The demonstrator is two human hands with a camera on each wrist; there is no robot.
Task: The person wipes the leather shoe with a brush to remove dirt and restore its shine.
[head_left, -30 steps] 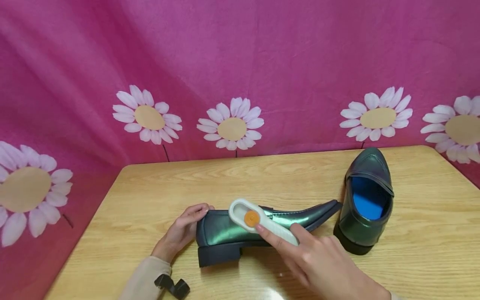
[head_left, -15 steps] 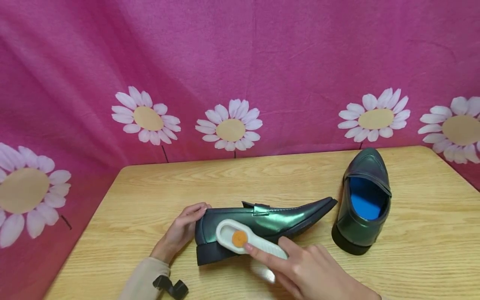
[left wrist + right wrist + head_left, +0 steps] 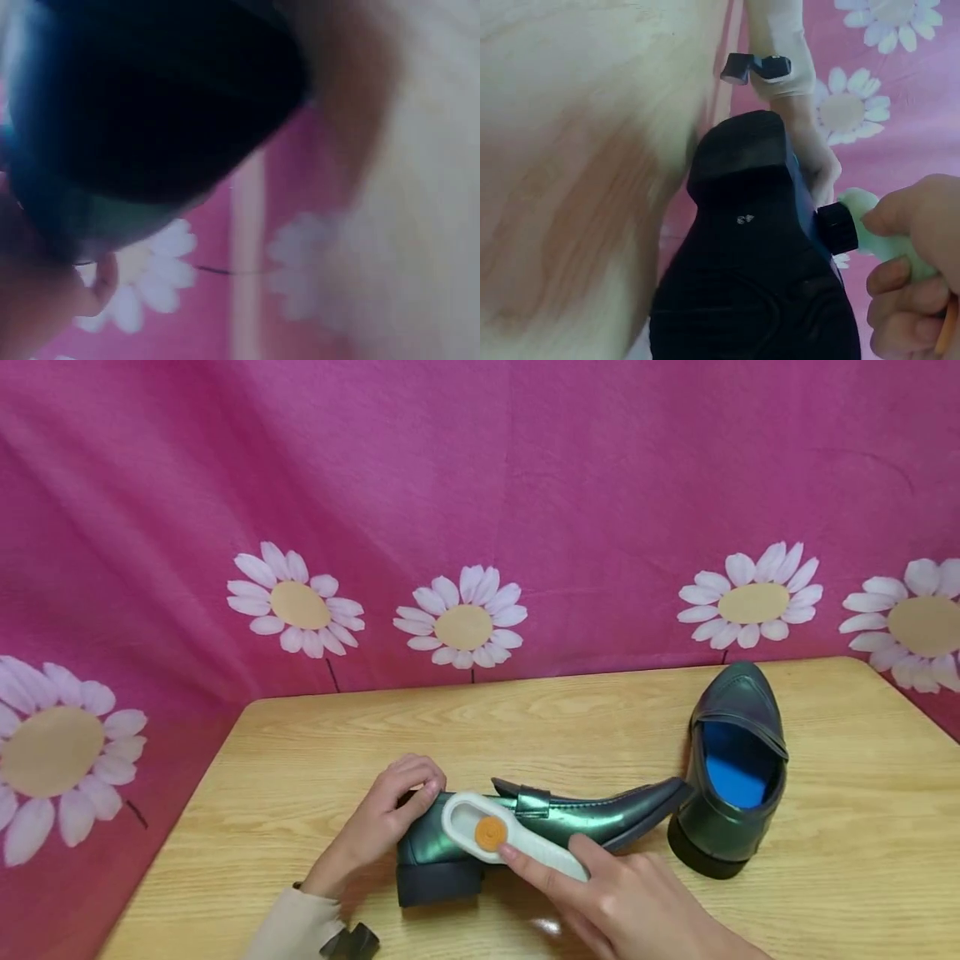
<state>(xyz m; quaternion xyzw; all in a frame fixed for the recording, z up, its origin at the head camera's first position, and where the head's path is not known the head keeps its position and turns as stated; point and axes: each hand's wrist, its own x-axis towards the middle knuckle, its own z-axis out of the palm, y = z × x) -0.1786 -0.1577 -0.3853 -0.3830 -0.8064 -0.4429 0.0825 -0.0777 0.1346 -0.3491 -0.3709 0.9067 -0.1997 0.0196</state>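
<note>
In the head view, a shiny dark green loafer is held side-on over the table, its toe pointing right and its black heel down. My left hand grips the back of its collar. A white shoe brush with an orange round button lies across the loafer's side near the heel, pinched in my right hand, index finger at the button. The right wrist view shows the brush's black bristles against the shoe's side, and the dark sole. The left wrist view is mostly filled by the blurred, dark shoe.
The matching loafer, with a blue insole, stands upright on the right, just beyond the held shoe's toe. The wooden table ends at a pink cloth printed with daisies. A black wrist camera sits at the left sleeve.
The brush has swept left and down over the loafer's side, then slightly back up and right. My left hand has shifted up and right over the collar.
</note>
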